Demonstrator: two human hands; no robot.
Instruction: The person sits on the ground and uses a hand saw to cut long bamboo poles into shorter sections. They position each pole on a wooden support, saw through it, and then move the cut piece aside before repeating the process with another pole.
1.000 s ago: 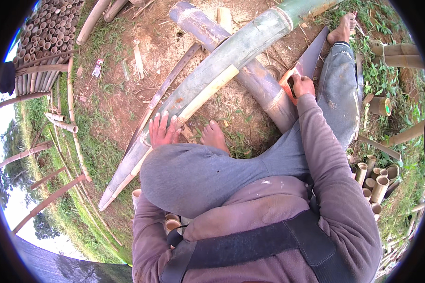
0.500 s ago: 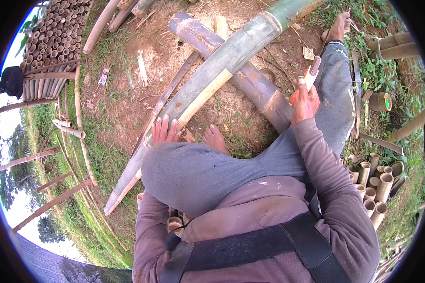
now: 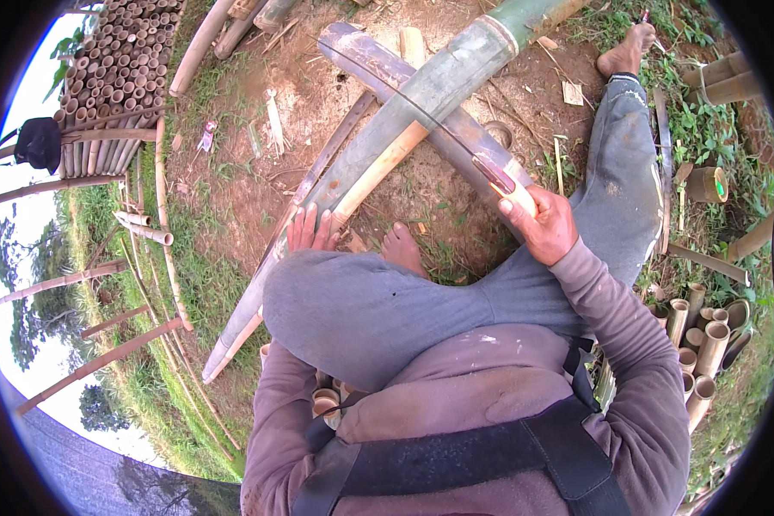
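A long green bamboo pole (image 3: 430, 95) lies slantwise before me, with a pale stripped strip along its near part. It rests across a second, purplish-grey bamboo pole (image 3: 473, 142). My left hand (image 3: 311, 230) lies on the green pole beside my knee, fingers stretched over it. My right hand (image 3: 546, 225) is closed around the pale handle of a hand saw (image 3: 497, 175). The saw's long thin blade, seen nearly edge-on, points to the far left and passes over both poles in this view. Whether it touches them I cannot tell.
Several cut bamboo cups (image 3: 712, 348) stand at my right. A large stack of bamboo pieces (image 3: 116, 64) fills a rack at the far left. Long bamboo splits (image 3: 662, 172) lie beyond my outstretched right leg. Sawdust and chips are scattered on the soil.
My right hand has swung the saw leftward from beside my right leg, so its blade now points across the poles. My left hand stays on the green pole.
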